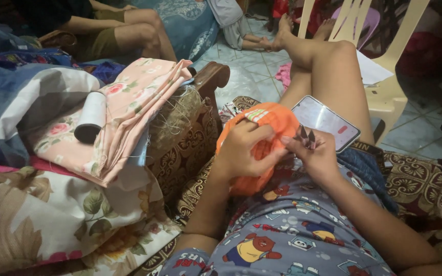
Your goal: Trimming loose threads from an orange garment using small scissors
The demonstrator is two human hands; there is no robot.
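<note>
A: What is nearest?
B: On the lap, the left hand (244, 151) has its fingers closed around an orange cloth (267, 122). The right hand (315, 153) pinches its edge beside small dark scissors (305, 137).
A: Any advice?
B: Keeping the cloth taut looks wise.
A: And beyond?
B: A phone (326, 122) rests on the thigh, crowding the hands; farther left, a thread spool (90, 117) lies on folded pink floral fabric (134, 107).

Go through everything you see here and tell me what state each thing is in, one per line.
Orange fabric: bunched, gripped by both hands.
Left hand: closed on the fabric.
Right hand: pinching the fabric.
Phone: screen lit, resting on the thigh.
White spool: lying on its side.
Pink floral cloth: folded over the sofa arm.
</note>
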